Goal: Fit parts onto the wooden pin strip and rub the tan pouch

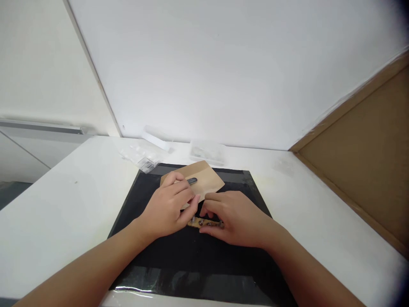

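Observation:
A narrow tan strip [200,223] with several small shiny metallic pieces along it lies low between my hands. My right hand [234,217] is closed around its right end, thumb along the near side and fingers curled over the far side. At the strip's left end, my left hand [172,207] has its fingers bent and its thumb against them; what they pinch is hidden. A dark, round-ended tool [192,181] sticks out past the left fingers over a brown paper sheet [209,181]. I cannot tell whether it is held or lying there.
Under everything is a black mat [188,260] on a white table [76,187]. Behind it are a clear plastic box [207,152], a crumpled clear bag [143,157] and a white box-like piece [156,140]. A brown cardboard panel [361,140] stands right; a white wall rises behind.

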`<state>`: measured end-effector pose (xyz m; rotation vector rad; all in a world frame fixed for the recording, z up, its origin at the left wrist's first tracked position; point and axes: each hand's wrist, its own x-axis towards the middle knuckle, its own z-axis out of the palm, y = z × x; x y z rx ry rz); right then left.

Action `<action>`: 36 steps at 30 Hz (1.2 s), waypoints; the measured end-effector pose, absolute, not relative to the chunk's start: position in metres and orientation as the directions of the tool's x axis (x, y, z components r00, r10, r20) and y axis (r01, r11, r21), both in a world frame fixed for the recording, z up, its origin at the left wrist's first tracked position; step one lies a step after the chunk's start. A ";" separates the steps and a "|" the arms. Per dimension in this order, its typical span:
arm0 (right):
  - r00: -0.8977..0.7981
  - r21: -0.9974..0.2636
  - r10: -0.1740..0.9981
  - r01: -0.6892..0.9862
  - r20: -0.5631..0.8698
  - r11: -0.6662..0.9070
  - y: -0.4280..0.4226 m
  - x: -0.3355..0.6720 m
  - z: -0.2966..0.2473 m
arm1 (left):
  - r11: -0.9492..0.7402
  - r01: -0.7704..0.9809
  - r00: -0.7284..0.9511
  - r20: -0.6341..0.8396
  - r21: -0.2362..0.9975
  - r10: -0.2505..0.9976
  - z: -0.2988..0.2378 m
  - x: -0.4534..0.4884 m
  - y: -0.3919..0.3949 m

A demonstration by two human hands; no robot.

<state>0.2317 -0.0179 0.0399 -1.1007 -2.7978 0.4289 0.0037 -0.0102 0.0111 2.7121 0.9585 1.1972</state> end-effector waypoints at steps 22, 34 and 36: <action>-0.747 -0.351 0.665 0.620 0.010 0.702 -0.020 0.229 0.039 | -0.823 0.512 0.521 0.672 0.247 0.526 0.011 0.004 -0.011; -0.711 -0.419 0.702 0.626 0.040 0.658 -0.014 0.239 0.047 | -0.827 0.517 0.528 0.678 0.220 0.511 0.013 0.005 -0.010; -0.691 -0.418 0.720 0.638 0.061 0.647 -0.012 0.243 0.048 | -0.829 0.516 0.531 0.678 0.217 0.508 0.013 0.004 -0.010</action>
